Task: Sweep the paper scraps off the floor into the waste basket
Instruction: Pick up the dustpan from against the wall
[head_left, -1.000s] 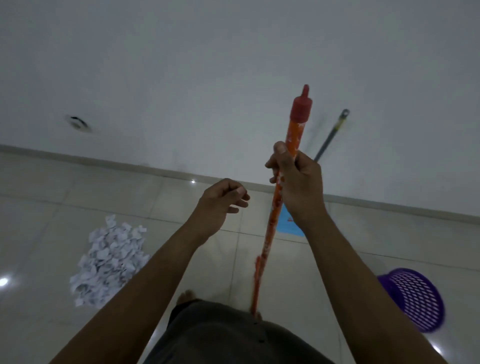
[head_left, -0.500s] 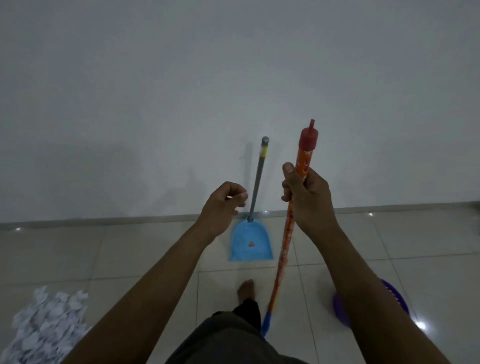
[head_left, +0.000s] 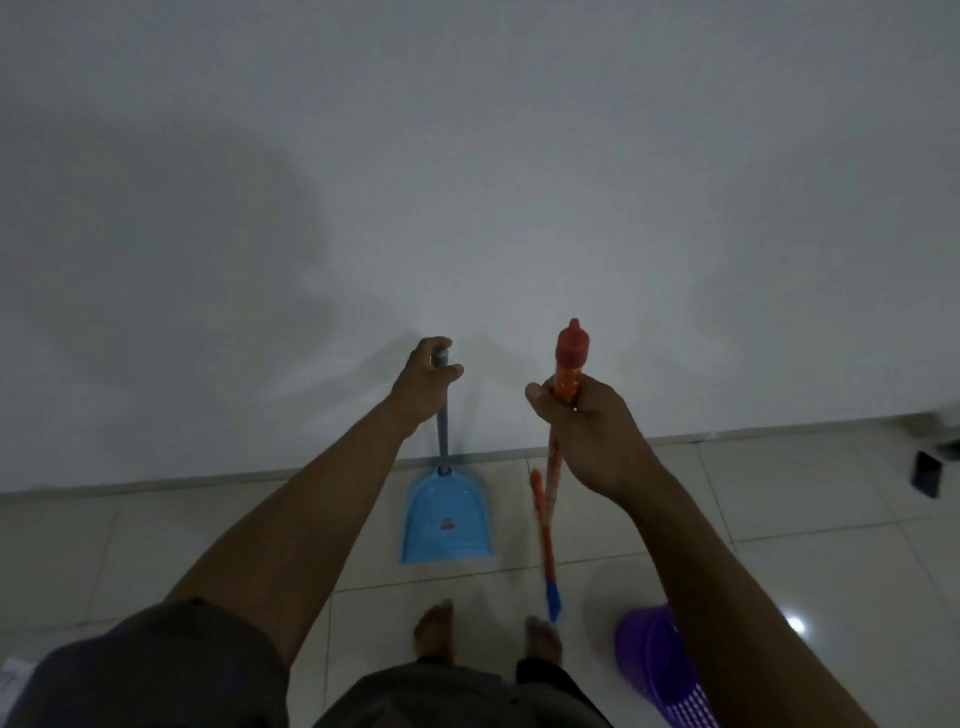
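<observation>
Left hand: curled round the top end of the dustpan handle, thumb stretched out toward 3 o'clock.
Right hand: fist wrapped round the broom just under its red cap.
Dustpan: light blue, standing on the floor at the foot of the wall, at 12 o'clock from the bare feet; its handle rises straight up into the left hand.
Broom: orange patterned stick, nearly upright, at 3 o'clock of the dustpan and apart from it; its blue lower piece is near the right foot. The bristles are not visible.
Waste basket: purple, slotted, on the floor at 5 o'clock of the view, partly behind the right forearm.
Paper scraps: only a pale patch at the edge at 8 o'clock; too little shows to tell.
Dark object: on the floor at 3 o'clock, near the wall.
</observation>
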